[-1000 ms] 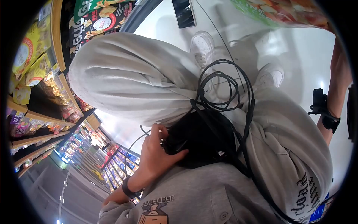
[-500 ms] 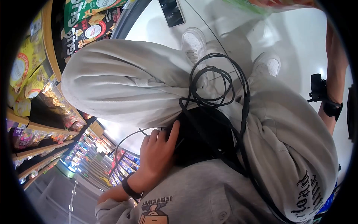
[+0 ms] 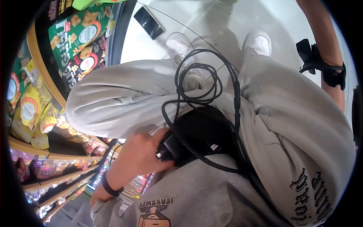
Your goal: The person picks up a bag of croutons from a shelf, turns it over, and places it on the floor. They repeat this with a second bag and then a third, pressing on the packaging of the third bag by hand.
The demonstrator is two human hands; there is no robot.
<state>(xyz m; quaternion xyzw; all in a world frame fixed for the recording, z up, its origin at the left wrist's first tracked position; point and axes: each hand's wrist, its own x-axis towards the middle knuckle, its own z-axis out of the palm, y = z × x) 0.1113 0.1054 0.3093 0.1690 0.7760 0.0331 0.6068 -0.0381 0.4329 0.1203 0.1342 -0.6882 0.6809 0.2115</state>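
My left hand [image 3: 141, 153] is closed around the near end of a black box-like device [image 3: 170, 146] at my lap, with a small shiny metal part beside the fingers. The device lies against a black pouch-like thing [image 3: 202, 132] between my thighs; its exact kind I cannot make out. A coiled black cable [image 3: 200, 99] loops above it over my legs. My right forearm [image 3: 325, 41], with a black wrist device [image 3: 321, 62] strapped on, reaches past the top edge, so my right hand is out of view.
On the left, shelves hold green snack bags [image 3: 81, 32], a black snack bag [image 3: 87, 60] and yellow bags [image 3: 30, 106]. A phone [image 3: 149, 22] lies on the floor near my shoes [image 3: 257, 44]. A bright green edge [image 3: 92, 3] shows at the top left.
My left hand has gone from resting flat beside the black pouch to gripping the box-like device. The view has shifted, and the green and red bag at the top right is gone from there.
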